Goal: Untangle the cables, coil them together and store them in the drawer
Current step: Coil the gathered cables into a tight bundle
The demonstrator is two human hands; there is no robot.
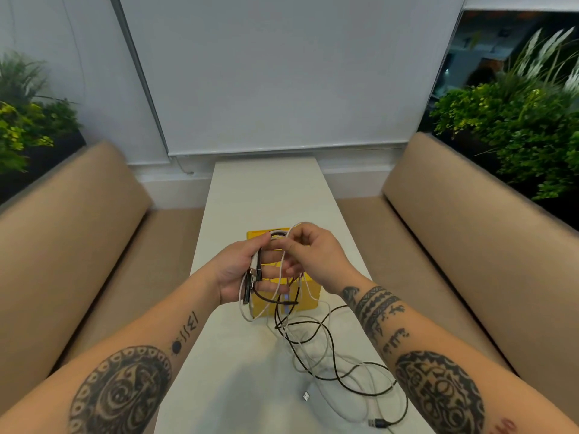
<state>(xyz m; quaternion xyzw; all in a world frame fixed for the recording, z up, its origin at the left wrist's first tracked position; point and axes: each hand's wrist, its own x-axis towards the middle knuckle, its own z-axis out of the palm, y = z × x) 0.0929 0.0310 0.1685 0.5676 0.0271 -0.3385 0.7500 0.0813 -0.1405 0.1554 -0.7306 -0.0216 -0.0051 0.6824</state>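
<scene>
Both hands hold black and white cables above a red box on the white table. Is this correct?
Not quite. The head view shows that the box is yellow, not red. The rest is right: the left hand and the right hand hold black and white cables above it, on the white table.

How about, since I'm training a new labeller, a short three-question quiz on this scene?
1. True or false: both the left hand and the right hand hold the cables.
2. The box behind the hands is: A red, B yellow, C blue.
3. Which hand grips the bundled plug ends?
Key: 1 true; 2 B; 3 left.
</scene>
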